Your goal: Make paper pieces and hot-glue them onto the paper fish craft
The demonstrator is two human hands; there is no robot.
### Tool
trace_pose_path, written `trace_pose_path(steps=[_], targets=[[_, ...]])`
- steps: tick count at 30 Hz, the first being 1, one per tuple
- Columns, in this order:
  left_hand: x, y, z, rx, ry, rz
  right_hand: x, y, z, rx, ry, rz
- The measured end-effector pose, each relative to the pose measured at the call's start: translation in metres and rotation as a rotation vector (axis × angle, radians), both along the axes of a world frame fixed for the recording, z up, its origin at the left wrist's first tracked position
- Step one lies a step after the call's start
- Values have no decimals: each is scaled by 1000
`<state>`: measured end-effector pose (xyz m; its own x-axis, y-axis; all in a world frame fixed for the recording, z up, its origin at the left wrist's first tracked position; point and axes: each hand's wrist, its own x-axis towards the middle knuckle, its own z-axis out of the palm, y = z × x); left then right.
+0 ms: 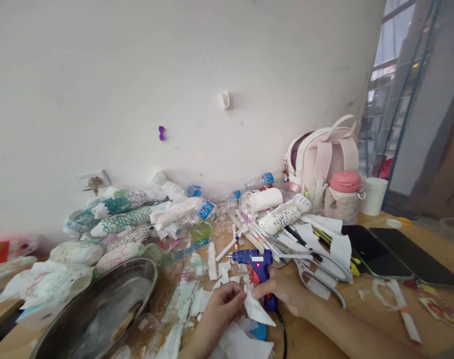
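Note:
My left hand (226,303) is closed in a pinch on a cut piece of white paper (257,308), whose pointed end hangs down to the right. Beside it, my right hand (281,290) is wrapped round the handle of a blue glue gun (246,257). The gun's nozzle points left, a small light glows on its body, and a black cord (282,331) runs down from the handle. White paper scraps (245,344) lie beneath both hands. Just right of the gun lie large grey-handled scissors (326,259). My left fingertips partly hide the paper's upper end.
A metal basin (152,271) holding a stick stands at front left. Scale-painted fish shapes (127,219) are piled behind it. Plastic bottles (206,209), pens, a painted white fish (281,218), a pink backpack (312,159), a pink-lidded cup (344,197) and two dark tablets (413,252) crowd the table.

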<state>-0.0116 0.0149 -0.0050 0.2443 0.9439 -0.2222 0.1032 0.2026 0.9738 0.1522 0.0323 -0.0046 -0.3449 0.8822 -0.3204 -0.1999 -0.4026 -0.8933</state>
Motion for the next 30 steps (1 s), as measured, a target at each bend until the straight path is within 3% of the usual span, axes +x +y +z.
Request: trace_pose_path(steps=[8, 17, 30], targets=[[2, -2, 2, 32, 22, 16, -1, 0, 2, 6, -34, 3], [0, -1, -5, 35, 4, 18, -2, -3, 5, 2, -80, 5], [2, -3, -9, 73, -5, 79, 1, 0, -3, 99, -94, 38]])
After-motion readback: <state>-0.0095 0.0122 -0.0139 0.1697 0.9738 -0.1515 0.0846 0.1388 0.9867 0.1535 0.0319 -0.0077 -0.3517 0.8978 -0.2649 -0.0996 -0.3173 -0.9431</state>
